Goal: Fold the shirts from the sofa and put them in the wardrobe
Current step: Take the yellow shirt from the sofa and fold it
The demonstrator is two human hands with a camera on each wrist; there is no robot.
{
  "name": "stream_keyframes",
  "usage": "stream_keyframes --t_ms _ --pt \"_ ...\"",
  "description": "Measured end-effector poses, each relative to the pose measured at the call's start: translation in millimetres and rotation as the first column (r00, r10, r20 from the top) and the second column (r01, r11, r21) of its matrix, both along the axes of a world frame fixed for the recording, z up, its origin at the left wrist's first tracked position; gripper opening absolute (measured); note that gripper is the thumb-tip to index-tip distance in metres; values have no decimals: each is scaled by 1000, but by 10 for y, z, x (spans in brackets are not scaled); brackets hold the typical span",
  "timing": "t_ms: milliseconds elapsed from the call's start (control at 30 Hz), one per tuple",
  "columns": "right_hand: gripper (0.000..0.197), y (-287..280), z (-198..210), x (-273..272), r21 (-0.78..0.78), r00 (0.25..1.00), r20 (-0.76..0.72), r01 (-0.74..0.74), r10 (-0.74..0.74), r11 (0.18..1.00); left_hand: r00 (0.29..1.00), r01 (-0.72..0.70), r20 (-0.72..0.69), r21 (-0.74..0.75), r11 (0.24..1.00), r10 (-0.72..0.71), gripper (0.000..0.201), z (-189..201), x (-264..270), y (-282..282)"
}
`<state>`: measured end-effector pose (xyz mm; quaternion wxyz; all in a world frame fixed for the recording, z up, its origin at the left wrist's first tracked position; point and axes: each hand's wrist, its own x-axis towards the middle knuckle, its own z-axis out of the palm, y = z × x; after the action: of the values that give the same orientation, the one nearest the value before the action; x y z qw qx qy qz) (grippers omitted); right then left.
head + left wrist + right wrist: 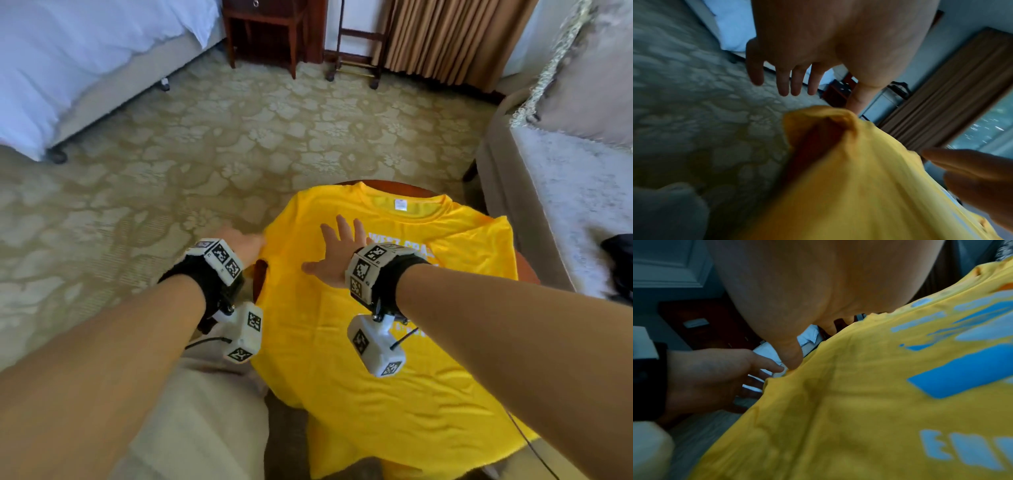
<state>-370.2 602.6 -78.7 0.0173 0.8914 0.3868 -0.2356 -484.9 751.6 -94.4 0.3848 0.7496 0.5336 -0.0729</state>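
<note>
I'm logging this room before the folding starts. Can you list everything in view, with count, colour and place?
shirt: one, yellow with pale print, spread flat on the table.
table: one, dark wood, round, mostly covered.
sofa: one, grey-beige, right.
dark item: one, black, on the sofa; unclear what.
bed: one, white, far left.
nightstand: one, dark wood, top centre.
curtain: one, brown, top right.
left hand: open, at the sleeve edge.
right hand: open, flat on the shirt.
</note>
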Motion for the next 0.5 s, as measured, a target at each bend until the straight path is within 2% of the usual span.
stream_keyframes --t_ms 33,100,167,233,300,400,500 --pt "89 83 -37 -66 -6 1000 -5 -17 17 1000 1000 -9 15 -53 999 10 41 -17 -99 34" --pt "90 221 -121 -191 -9 999 -9 -32 32 999 986 -92 118 -212 973 119 24 -95 -228 62" --pt "92 318 -202 -294 -11 999 -12 -36 36 999 931 -196 201 -434 880 306 22 -157 -321 35" --pt "98 380 -270 -366 -24 999 -14 -40 40 999 881 -215 222 -600 771 419 34 -270 -387 52" --pt "103 409 -306 -397 -23 1000 -11 -23 23 999 858 -188 251 -660 727 449 32 -388 -381 99" --pt "110 453 -260 -389 44 999 -5 34 -33 998 784 -240 321 -631 737 531 15 -485 -303 203" --pt "116 483 -180 -364 113 997 8 71 -72 991 604 -313 400 -676 667 689 11 -484 -227 298"
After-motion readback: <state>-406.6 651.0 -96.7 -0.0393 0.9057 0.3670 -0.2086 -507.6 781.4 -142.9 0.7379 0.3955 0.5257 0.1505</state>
